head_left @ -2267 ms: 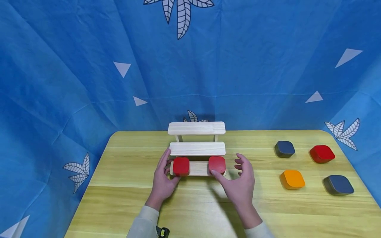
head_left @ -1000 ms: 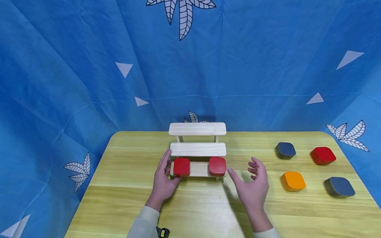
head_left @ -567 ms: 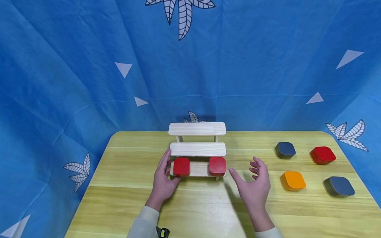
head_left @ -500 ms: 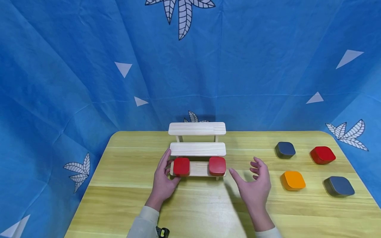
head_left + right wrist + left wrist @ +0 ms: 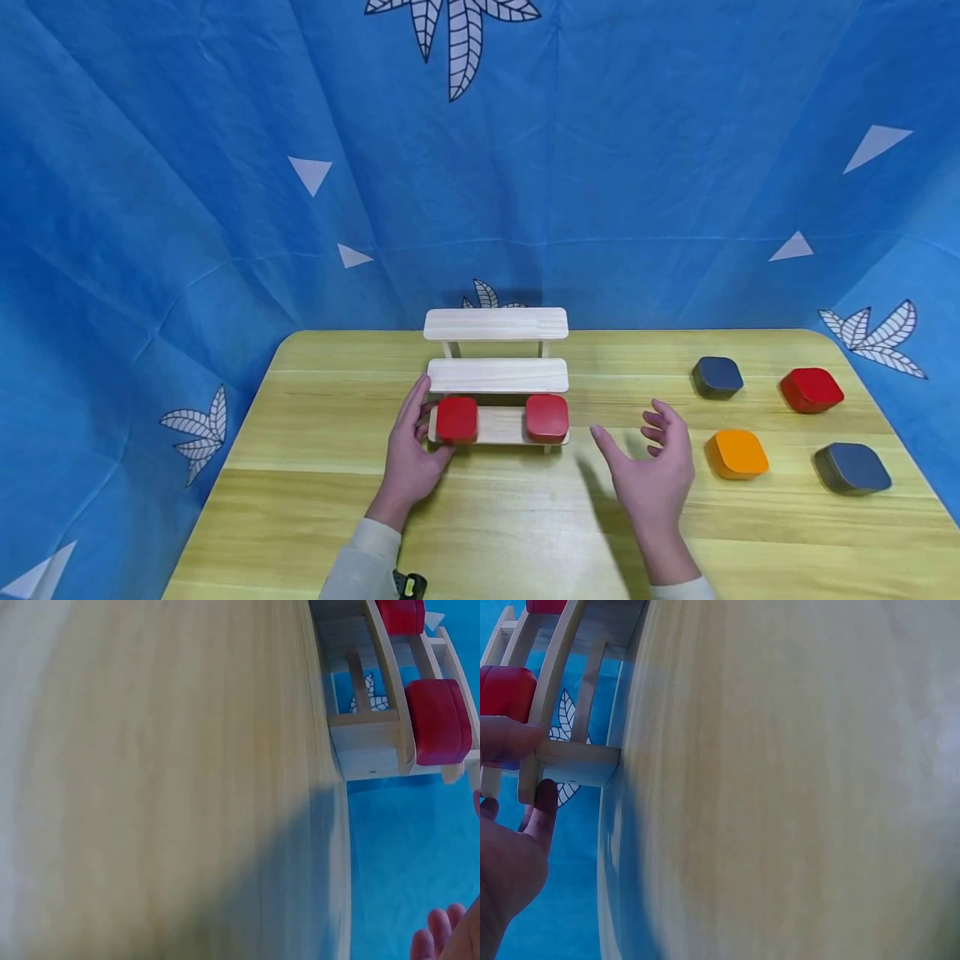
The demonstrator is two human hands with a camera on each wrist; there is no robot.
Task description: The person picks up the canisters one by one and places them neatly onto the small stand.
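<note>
A small three-tier wooden display stand [image 5: 498, 375] stands at the back of the table. Two red rounded-square blocks sit on its lowest step: the left red block [image 5: 457, 420] and the right red block [image 5: 547, 418]. My left hand [image 5: 412, 462] holds the left end of the lowest step, thumb in front and fingers at the side. In the left wrist view its thumb [image 5: 510, 739] crosses the left red block and a finger meets the step's end. My right hand [image 5: 652, 475] is apart from the stand, right of it, fingers relaxed, holding nothing.
On the right of the wooden table [image 5: 315, 500] lie a small dark blue block [image 5: 717, 377], another red block [image 5: 812, 390], an orange block [image 5: 737, 454] and a larger dark blue block [image 5: 852, 467]. A blue patterned cloth [image 5: 630, 167] hangs behind the table.
My right hand has let go of the right red block and moved rightward, away from the stand. The left hand and both red blocks on the step have stayed put.
</note>
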